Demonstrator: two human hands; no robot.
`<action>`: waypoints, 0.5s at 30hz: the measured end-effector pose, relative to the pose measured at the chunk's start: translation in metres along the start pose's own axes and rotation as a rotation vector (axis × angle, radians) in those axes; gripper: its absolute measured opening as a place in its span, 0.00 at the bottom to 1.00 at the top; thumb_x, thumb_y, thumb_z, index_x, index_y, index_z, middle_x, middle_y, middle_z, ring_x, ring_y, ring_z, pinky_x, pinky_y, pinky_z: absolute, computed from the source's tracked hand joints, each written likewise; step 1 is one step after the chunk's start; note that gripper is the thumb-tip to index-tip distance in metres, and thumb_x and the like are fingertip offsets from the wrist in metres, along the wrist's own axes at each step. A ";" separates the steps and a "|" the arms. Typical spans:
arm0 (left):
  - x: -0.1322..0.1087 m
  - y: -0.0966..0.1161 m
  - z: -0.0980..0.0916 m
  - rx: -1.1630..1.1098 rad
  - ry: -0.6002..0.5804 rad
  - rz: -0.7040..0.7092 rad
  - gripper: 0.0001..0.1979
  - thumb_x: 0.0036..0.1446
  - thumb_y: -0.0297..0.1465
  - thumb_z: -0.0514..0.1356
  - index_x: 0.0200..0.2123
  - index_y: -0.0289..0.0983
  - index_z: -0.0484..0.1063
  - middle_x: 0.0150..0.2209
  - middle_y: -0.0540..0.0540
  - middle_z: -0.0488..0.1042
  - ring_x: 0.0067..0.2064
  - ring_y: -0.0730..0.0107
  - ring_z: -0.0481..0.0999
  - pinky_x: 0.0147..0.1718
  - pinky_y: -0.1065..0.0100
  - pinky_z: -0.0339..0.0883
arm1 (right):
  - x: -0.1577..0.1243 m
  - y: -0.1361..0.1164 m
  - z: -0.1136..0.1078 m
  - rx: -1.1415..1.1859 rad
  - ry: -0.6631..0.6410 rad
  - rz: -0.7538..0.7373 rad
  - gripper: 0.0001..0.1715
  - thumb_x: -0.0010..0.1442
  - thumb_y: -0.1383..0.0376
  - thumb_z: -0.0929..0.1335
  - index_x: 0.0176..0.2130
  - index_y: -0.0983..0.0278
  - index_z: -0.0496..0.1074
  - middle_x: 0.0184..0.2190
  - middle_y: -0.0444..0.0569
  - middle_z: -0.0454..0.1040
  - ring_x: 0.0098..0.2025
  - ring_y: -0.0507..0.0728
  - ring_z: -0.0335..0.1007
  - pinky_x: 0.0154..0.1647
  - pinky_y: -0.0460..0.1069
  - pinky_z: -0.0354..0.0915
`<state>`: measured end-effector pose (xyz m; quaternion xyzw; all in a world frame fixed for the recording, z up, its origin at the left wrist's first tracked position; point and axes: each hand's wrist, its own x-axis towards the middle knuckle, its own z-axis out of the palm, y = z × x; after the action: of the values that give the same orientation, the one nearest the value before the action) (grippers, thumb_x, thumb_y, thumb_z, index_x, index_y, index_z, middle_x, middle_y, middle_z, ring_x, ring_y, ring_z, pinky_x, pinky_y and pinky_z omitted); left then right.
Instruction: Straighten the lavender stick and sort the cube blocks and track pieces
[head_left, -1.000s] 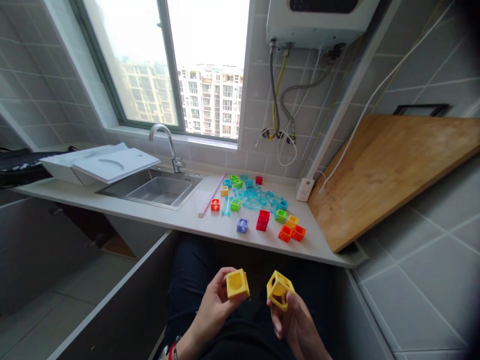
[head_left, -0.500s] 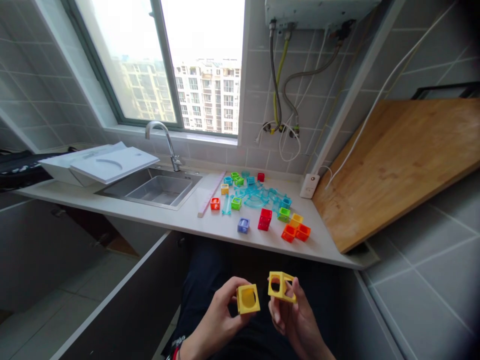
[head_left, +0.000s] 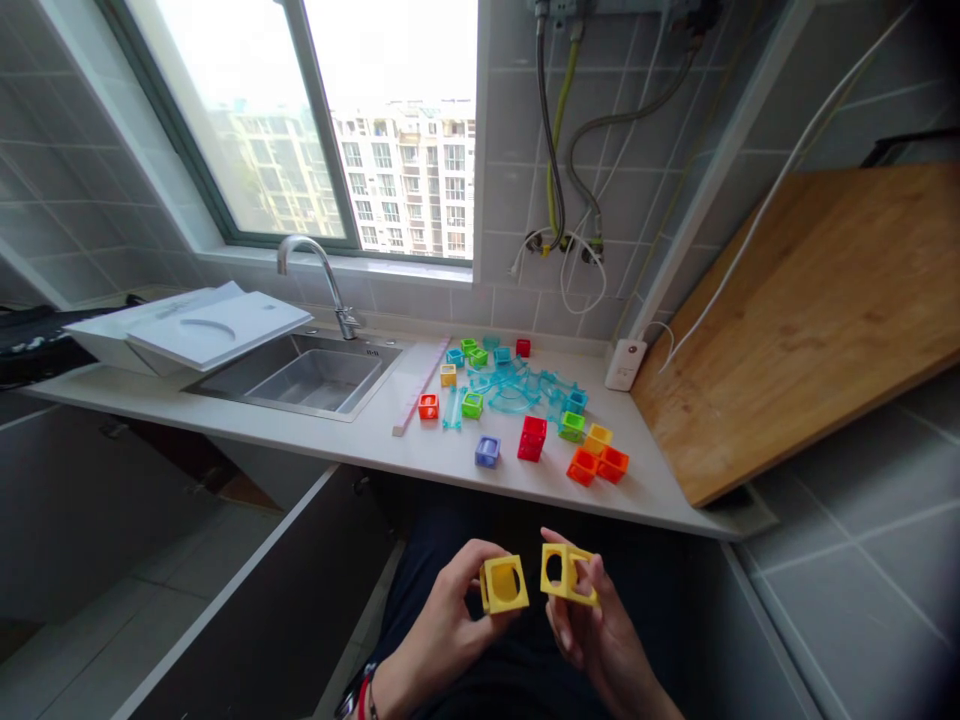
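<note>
Below the counter's front edge, my left hand [head_left: 444, 612] is closed around a yellow cube block [head_left: 492, 598] with a round opening facing me. To its right, my right hand [head_left: 596, 630] grips a second yellow cube block [head_left: 553, 588], also with round holes, by its right side. A small gap separates the two blocks. On the counter beyond lie a purple cube block [head_left: 487, 452], a stacked red block [head_left: 532, 439], orange blocks [head_left: 583, 467], a yellow-orange block [head_left: 598, 438] and green blocks [head_left: 571, 427].
Clear blue track pieces [head_left: 514, 398] lie mid-counter, beside a long pale strip [head_left: 424, 385]. A steel sink [head_left: 315, 380] with a faucet [head_left: 319, 255] is to the left, near white box parts [head_left: 217, 330]. A wooden board [head_left: 810, 320] leans at right. An opened cabinet door [head_left: 247, 590] stands below.
Both hands have shifted slightly right with their yellow blocks. The left block has turned and risen a little. My head view has moved slightly too.
</note>
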<state>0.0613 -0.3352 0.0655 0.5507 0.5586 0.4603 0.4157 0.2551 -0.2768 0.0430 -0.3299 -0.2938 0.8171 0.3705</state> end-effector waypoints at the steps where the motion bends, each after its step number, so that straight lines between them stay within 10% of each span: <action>1: 0.002 0.000 -0.001 0.005 0.014 0.010 0.14 0.58 0.31 0.66 0.49 0.40 0.75 0.47 0.42 0.76 0.47 0.59 0.76 0.45 0.65 0.71 | 0.001 -0.001 0.001 0.008 0.000 0.006 0.47 0.64 0.36 0.63 0.66 0.65 0.62 0.15 0.42 0.68 0.14 0.48 0.53 0.14 0.40 0.50; 15: 0.010 0.004 -0.009 -0.041 0.064 0.014 0.15 0.58 0.32 0.66 0.49 0.40 0.76 0.59 0.38 0.73 0.58 0.51 0.74 0.51 0.59 0.73 | 0.000 -0.009 0.013 0.038 -0.096 0.036 0.44 0.64 0.35 0.61 0.58 0.66 0.69 0.15 0.41 0.67 0.15 0.49 0.52 0.16 0.42 0.51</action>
<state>0.0527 -0.3258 0.0720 0.5310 0.5583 0.4917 0.4057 0.2491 -0.2743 0.0572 -0.2885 -0.2898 0.8438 0.3475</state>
